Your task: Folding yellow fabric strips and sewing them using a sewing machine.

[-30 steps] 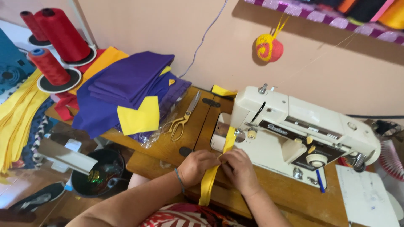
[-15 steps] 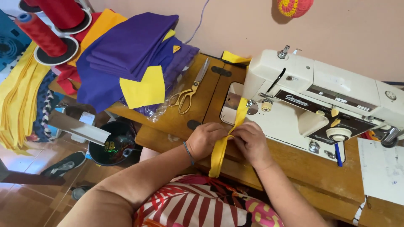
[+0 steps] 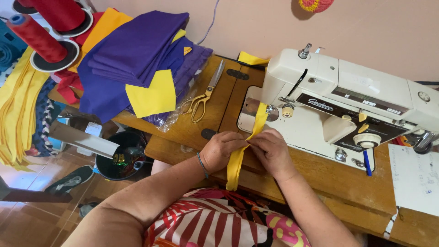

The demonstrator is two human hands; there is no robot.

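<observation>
Holding a yellow strip (image 3: 238, 158), both hands rest on a wooden table (image 3: 192, 132) by a pink wall (image 3: 256, 27).

A dark rectangular nameplate (image 3: 340, 111) runs slantwise along the front of the cream sewing machine (image 3: 347, 87), pale lettering at its left end. Above it on the machine's arm sits a narrow light strip label (image 3: 375, 104) — long, with small dark marks. At the wooden table's (image 3: 192, 132) right edge lies a white paper sheet (image 3: 414, 176), faintly written on. Under the fabric pile at the table's left front edge, a clear plastic wrapper (image 3: 167, 121) pokes out — crinkled.
</observation>
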